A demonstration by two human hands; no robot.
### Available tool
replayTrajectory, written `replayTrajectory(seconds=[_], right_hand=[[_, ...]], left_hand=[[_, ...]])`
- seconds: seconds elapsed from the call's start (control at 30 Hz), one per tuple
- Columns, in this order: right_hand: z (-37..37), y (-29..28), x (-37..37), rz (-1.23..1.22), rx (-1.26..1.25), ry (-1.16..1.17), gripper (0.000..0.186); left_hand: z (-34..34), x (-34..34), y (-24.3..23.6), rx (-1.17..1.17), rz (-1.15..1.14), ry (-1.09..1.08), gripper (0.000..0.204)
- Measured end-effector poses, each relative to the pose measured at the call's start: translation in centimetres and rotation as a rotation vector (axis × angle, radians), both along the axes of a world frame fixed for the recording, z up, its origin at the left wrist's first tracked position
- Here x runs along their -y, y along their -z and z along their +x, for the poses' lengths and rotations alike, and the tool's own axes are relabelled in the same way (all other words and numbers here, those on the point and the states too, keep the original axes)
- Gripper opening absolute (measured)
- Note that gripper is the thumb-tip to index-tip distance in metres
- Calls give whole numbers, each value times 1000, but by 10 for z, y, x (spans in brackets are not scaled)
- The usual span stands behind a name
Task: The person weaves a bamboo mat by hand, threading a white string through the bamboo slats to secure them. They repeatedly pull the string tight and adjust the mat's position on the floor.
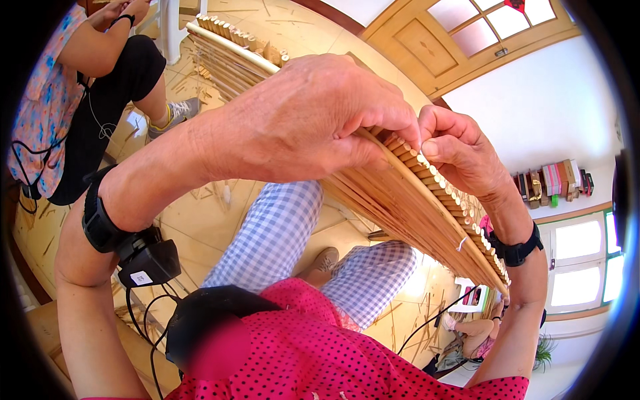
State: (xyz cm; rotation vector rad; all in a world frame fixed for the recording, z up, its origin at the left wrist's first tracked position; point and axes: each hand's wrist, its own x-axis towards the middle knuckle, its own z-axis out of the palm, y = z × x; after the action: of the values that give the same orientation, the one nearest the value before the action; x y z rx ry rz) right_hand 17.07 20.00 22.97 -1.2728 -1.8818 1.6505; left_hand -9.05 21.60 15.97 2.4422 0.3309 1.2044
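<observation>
A long row of thin reed-like sticks (400, 210), bound side by side along a pale rod, slants across the view in front of my chest. Their cut ends form a line along the top edge. My left hand (320, 120) is closed over this upper edge, its thumb against the near face and its index finger reaching over the stick ends. Close by on the right, my right hand (463, 150) pinches at the stick ends with thumb and index finger. What lies in that pinch is too small to make out. A bit of white string (461, 245) hangs from the rod.
Another person (110, 87) sits at the far left. More of the stick row (227, 50) extends behind my left hand. Stick scraps litter the tiled floor (393, 327). A wooden door (427, 53) is at the back; a white stool (470, 297) stands lower right.
</observation>
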Motion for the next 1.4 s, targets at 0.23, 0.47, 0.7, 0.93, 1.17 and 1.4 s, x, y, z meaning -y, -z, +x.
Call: replayTrajectory(seconds=[0.23, 0.47, 0.7, 0.93, 1.17, 1.4], right_hand=[[2, 4, -3, -44, -41, -19, 14], [-6, 5, 4, -40, -13, -34, 13], [-13, -1, 12, 124, 56, -53, 13], [-14, -1, 14, 147, 30, -119, 11], [15, -27, 21, 123, 97, 53, 42], [177, -97, 52, 369, 62, 668, 42]], left_hand=[[0, 2, 3, -8, 3, 9, 22], [-1, 7, 10, 5, 11, 18, 21], [-1, 8, 7, 3, 18, -33, 22], [2, 11, 3, 33, -14, -25, 21], [8, 11, -7, 28, 11, -76, 24], [9, 11, -43, -30, -186, -114, 27]])
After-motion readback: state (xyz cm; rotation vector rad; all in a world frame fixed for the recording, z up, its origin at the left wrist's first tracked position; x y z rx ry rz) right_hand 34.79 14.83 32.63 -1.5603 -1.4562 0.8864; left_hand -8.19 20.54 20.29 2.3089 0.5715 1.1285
